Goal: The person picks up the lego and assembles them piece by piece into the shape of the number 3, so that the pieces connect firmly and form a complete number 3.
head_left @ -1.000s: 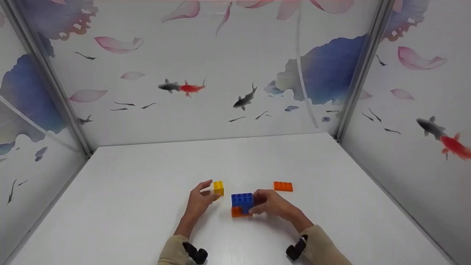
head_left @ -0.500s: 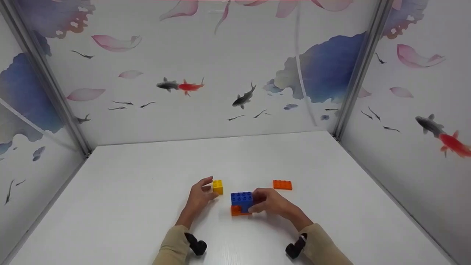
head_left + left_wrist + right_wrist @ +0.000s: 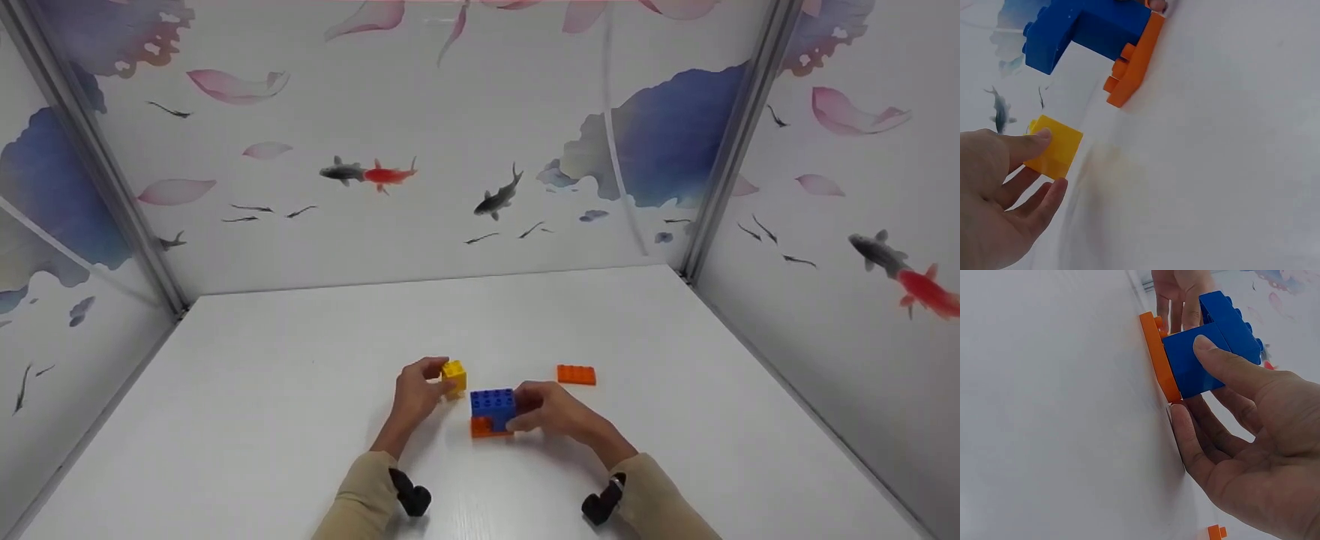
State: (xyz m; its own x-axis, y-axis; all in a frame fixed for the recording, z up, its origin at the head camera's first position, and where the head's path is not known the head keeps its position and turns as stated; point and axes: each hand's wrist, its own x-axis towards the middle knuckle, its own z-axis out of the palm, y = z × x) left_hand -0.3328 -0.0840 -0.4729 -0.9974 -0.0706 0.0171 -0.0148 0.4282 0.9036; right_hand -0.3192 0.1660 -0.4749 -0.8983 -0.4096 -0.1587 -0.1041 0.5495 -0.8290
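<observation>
My left hand pinches a small yellow brick between thumb and fingers, just left of the blue brick; the yellow brick looks tilted. In the left wrist view the thumb lies on the yellow brick with the other fingers under it. My right hand grips a blue brick that sits on a flat orange plate on the white table. The right wrist view shows the thumb on the blue brick's side and fingers beside the orange plate.
A second flat orange plate lies on the table just right of and behind my right hand. Printed walls with metal corner posts close in the table at the back and on both sides.
My left hand has closed its fingers on the yellow brick and carried it a little right, toward the blue brick. The right hand and its bricks have stayed put.
</observation>
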